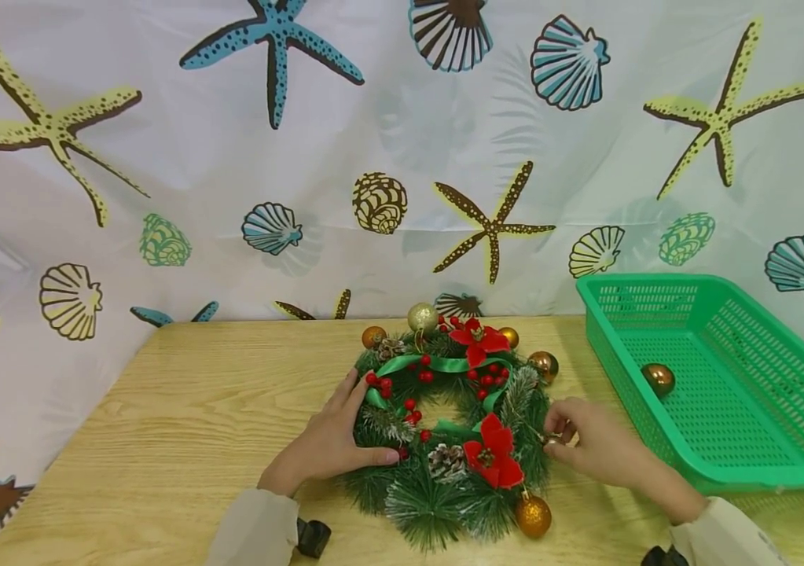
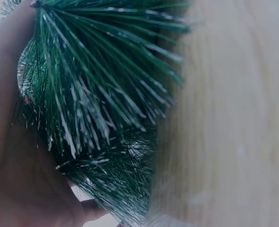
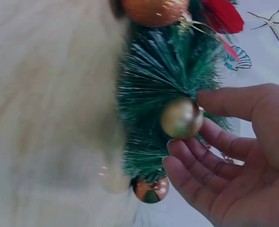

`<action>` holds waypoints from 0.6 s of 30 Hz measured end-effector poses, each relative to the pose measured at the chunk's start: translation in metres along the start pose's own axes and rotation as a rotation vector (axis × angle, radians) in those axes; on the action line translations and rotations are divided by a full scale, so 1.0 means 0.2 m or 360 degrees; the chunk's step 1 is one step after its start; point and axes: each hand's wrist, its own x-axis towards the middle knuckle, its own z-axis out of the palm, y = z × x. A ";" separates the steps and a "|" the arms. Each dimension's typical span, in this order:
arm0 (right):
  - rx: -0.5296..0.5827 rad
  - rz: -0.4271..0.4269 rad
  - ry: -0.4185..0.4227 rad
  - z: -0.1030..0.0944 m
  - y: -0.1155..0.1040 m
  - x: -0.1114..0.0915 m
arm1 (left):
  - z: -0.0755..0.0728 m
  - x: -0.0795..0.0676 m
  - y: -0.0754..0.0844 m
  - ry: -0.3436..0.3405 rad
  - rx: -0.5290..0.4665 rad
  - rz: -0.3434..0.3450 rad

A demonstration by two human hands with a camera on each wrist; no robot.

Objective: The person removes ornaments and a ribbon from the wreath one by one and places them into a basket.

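On the table lies a green Christmas wreath [image 1: 430, 499] with red poinsettias, red berries, pine cones, a green ribbon and several baubles. My left hand [image 1: 334, 436] rests on its left side, thumb and fingers spread apart over the branches. Green needles [image 2: 96, 80] fill the left wrist view beside the left palm. At the wreath's right edge, my right hand [image 1: 589, 440] pinches a small shiny gold bauble [image 3: 181, 118] near its top, against the needles. An orange glitter bauble [image 1: 533, 515] hangs at the front right, and a copper bauble [image 1: 544, 365] sits at the back right.
To the right stands a green plastic basket [image 1: 709, 472] with one copper bauble [image 1: 658, 380] inside. A white cloth [image 1: 345, 157] printed with starfish and shells hangs behind the wooden table [image 1: 196, 401].
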 end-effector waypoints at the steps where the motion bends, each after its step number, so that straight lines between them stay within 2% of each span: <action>1: 0.0010 0.0003 -0.0017 0.01 0.00 0.00 | 0.00 0.00 0.00 0.0001 0.0000 0.0002; 6: 0.0031 -0.0001 -0.0037 0.04 0.01 -0.02 | 0.00 0.00 0.00 0.0001 0.0004 -0.0002; 10: 0.0065 0.0062 -0.0038 0.05 0.00 -0.02 | 0.01 0.00 0.00 0.0002 0.0009 -0.0004; 14: 0.0109 0.0098 -0.0029 0.02 -0.01 -0.02 | 0.01 0.01 0.00 -0.0003 0.0007 0.0000; 18: 0.0093 0.0064 0.0046 -0.02 -0.04 -0.01 | 0.01 0.01 0.00 -0.0007 0.0004 0.0001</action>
